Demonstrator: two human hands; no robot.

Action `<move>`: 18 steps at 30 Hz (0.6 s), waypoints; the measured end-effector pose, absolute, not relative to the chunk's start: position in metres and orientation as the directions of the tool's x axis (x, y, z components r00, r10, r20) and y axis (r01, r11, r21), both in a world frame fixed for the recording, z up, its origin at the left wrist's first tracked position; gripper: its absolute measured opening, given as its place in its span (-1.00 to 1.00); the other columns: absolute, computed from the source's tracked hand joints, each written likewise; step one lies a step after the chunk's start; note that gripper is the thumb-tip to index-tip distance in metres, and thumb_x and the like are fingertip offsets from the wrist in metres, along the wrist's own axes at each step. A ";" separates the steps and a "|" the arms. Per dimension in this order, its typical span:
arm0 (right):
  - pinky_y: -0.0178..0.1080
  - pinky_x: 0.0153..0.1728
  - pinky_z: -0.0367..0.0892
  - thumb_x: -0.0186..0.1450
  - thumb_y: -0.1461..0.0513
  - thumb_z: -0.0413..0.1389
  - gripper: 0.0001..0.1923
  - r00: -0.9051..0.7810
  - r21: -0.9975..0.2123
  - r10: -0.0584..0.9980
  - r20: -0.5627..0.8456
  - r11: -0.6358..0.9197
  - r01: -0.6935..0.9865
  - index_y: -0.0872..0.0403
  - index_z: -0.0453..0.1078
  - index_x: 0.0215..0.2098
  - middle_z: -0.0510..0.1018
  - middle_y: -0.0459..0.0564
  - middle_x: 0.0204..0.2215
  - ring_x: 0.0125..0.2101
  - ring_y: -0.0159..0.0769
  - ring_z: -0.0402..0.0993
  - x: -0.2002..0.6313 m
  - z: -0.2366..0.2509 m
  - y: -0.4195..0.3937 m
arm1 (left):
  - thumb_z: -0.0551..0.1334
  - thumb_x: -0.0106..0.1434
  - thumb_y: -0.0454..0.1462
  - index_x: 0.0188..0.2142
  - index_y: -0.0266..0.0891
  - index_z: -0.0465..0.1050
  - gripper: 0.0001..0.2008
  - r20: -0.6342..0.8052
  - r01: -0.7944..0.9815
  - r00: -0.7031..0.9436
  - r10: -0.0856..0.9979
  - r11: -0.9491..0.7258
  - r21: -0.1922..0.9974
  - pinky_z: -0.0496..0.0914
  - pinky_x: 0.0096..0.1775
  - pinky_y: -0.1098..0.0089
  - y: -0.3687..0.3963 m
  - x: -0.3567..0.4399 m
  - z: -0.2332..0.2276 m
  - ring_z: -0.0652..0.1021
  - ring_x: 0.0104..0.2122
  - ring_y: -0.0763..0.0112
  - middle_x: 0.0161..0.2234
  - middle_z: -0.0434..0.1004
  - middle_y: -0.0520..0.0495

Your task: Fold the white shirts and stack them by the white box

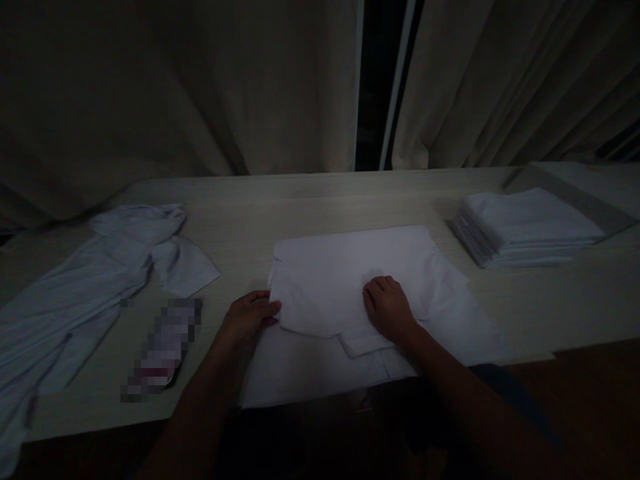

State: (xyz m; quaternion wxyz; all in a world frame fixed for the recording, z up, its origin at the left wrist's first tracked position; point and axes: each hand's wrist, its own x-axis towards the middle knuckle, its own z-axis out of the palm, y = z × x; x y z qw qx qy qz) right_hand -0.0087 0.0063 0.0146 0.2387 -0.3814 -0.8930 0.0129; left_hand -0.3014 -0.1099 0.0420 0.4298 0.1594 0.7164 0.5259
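Observation:
A white garment point(350, 280) lies partly folded on the pale table point(300, 200), its lower part hanging toward the front edge. My left hand point(247, 320) grips the garment's folded left edge with fingers curled on the cloth. My right hand point(387, 308) rests flat on the middle of the garment, pressing it down. The room is dim.
A neat stack of folded white cloths point(525, 227) sits at the right. A crumpled pale shirt point(90, 280) lies spread at the left. A small blurred object point(163, 347) lies near the front left. Beige curtains point(200, 87) hang behind the table.

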 end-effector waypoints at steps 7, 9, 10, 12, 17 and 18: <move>-0.13 -0.12 0.17 0.38 0.28 -0.02 -0.81 -0.593 -0.208 0.686 0.421 0.710 0.673 0.12 0.44 -0.25 0.47 0.10 -0.29 -0.21 -0.16 0.29 -0.009 0.014 0.007 | 0.37 -0.05 -0.39 -0.16 -0.28 0.49 -0.61 -0.559 -0.394 -0.299 0.773 0.433 0.811 0.52 -0.26 0.31 -0.112 -0.306 0.040 0.62 -0.26 0.23 -0.17 0.62 -0.23; -0.14 -0.12 0.17 0.38 0.29 -0.02 -0.82 -0.594 -0.204 0.687 0.418 0.708 0.676 0.12 0.44 -0.24 0.48 0.09 -0.28 -0.21 -0.16 0.29 -0.010 0.014 0.007 | 0.35 0.02 -0.34 -0.17 -0.27 0.49 -0.68 -0.567 -0.414 -0.272 0.777 0.438 0.798 0.53 -0.23 0.27 -0.113 -0.308 0.039 0.62 -0.23 0.20 -0.16 0.62 -0.23; -0.14 -0.12 0.17 0.38 0.29 -0.01 -0.82 -0.596 -0.201 0.687 0.416 0.709 0.676 0.12 0.44 -0.25 0.48 0.09 -0.28 -0.21 -0.16 0.29 -0.010 0.014 0.007 | 0.34 0.06 -0.30 -0.18 -0.27 0.50 -0.71 -0.575 -0.417 -0.280 0.769 0.442 0.794 0.53 -0.23 0.25 -0.112 -0.309 0.038 0.62 -0.22 0.20 -0.16 0.62 -0.24; -0.14 -0.11 0.17 0.38 0.29 -0.01 -0.82 -0.600 -0.191 0.685 0.413 0.710 0.678 0.12 0.44 -0.25 0.48 0.09 -0.29 -0.21 -0.16 0.29 -0.010 0.014 0.007 | 0.34 0.11 -0.19 -0.21 -0.27 0.51 -0.73 -0.596 -0.401 -0.328 0.733 0.463 0.790 0.54 -0.24 0.22 -0.111 -0.309 0.036 0.62 -0.23 0.19 -0.17 0.62 -0.25; -0.14 -0.11 0.17 0.37 0.29 0.00 -0.83 -0.595 -0.182 0.692 0.410 0.701 0.690 0.11 0.44 -0.25 0.47 0.09 -0.28 -0.21 -0.15 0.29 -0.009 0.014 0.007 | 0.41 0.02 -0.05 -0.30 -0.32 0.53 -0.61 -0.551 -0.281 -0.496 0.671 0.477 0.833 0.54 -0.29 0.26 -0.105 -0.300 0.037 0.61 -0.31 0.23 -0.20 0.62 -0.26; -0.14 -0.12 0.17 0.37 0.28 0.00 -0.83 -0.597 -0.183 0.692 0.407 0.702 0.689 0.11 0.44 -0.25 0.47 0.09 -0.28 -0.21 -0.15 0.29 -0.009 0.015 0.007 | 0.42 0.00 -0.06 -0.30 -0.33 0.54 -0.61 -0.526 -0.255 -0.520 0.673 0.465 0.848 0.53 -0.31 0.29 -0.105 -0.298 0.038 0.61 -0.33 0.26 -0.22 0.62 -0.25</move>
